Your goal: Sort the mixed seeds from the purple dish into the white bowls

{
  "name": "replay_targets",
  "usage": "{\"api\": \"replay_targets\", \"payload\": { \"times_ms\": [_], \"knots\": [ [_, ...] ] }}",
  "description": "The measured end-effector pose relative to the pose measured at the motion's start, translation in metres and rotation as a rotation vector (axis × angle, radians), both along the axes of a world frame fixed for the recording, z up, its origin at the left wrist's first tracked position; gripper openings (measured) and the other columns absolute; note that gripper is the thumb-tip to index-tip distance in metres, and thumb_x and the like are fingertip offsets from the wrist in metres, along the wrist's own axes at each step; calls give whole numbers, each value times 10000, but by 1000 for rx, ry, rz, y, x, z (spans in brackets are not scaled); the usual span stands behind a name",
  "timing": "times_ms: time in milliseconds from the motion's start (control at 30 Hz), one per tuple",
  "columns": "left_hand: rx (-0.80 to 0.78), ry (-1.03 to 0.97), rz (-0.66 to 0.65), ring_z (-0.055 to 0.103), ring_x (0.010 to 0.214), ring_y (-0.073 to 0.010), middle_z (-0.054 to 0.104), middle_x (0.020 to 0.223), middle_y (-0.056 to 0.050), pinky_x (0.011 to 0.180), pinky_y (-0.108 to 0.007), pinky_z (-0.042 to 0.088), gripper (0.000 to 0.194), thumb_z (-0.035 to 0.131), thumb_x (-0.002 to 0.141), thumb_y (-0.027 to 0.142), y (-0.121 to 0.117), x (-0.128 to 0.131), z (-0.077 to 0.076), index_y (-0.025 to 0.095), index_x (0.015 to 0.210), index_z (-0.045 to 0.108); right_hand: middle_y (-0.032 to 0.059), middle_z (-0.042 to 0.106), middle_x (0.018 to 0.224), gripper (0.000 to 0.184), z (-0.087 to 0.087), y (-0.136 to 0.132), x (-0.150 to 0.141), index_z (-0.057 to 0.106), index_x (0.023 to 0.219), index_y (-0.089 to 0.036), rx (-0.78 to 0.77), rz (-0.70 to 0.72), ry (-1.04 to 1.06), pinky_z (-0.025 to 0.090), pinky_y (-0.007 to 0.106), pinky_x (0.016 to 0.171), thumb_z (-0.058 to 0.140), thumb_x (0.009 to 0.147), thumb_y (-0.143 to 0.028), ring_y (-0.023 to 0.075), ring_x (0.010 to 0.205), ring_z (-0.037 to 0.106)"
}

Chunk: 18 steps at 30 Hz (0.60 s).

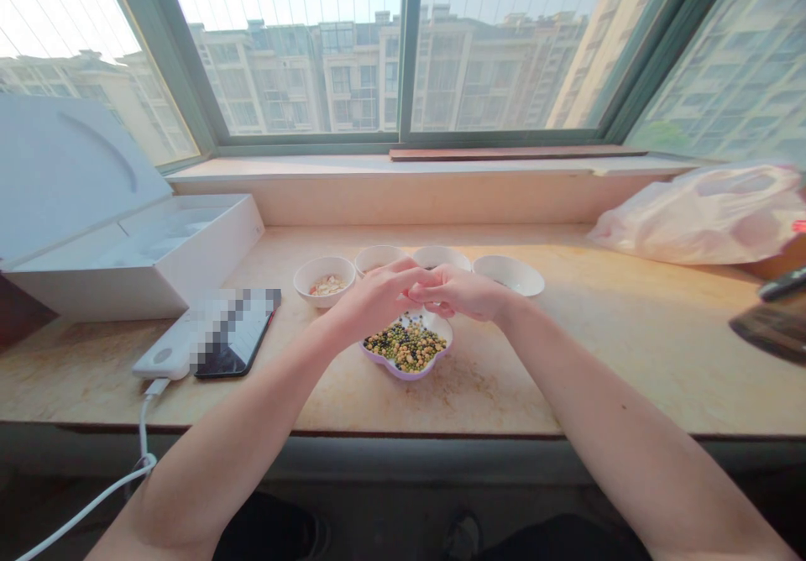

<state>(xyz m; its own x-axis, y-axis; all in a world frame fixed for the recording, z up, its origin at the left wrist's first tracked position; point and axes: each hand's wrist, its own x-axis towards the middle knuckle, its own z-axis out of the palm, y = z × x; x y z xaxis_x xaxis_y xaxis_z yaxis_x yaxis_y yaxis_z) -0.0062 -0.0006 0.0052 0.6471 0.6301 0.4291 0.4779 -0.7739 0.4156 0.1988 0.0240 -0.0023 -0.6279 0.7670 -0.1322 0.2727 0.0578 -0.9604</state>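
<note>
My left hand (390,286) and my right hand (464,290) meet over the far side of a lilac, flower-shaped bowl (410,373). The left fingers reach across and touch the curled right fingers. Anything held between them is too small or hidden to make out. Mixed beans (406,343), green, black and yellowish, fill the lilac bowl. Behind the hands, several small white bowls stand in a row. The leftmost white bowl (305,286) holds pale, flat pieces. My hands partly cover the middle white bowls (442,252), and the rightmost white bowl (535,282) has contents I cannot identify.
On the left are an open white box (207,250), a white power bank (164,344) with a cable (143,427), and a black phone (236,347). A plastic bag (698,212) and a dark object (771,317) lie right. The windowsill (315,166) bounds the table's back.
</note>
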Motion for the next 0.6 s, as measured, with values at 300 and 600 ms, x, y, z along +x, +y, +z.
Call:
{"api": "replay_targets", "payload": {
  "times_ms": [300,600],
  "knots": [
    [-87,232,151,673,976,-198,692,1133,-60,887,-333,536,296,636,902,203,-8,-10,17,188,1197,622,29,649,704,397,22,4,19,750,859,-167,478,-457,-151,421,299,605,742,802,-560,146,622,527],
    [-224,659,-36,644,1129,-236,685,1263,-59,933,-315,527,381,653,817,148,-22,-11,25,240,1182,716,95,782,826,141,30,26,90,803,782,-204,681,-868,-827,484,324,705,673,815,-247,252,824,703]
  ]
}}
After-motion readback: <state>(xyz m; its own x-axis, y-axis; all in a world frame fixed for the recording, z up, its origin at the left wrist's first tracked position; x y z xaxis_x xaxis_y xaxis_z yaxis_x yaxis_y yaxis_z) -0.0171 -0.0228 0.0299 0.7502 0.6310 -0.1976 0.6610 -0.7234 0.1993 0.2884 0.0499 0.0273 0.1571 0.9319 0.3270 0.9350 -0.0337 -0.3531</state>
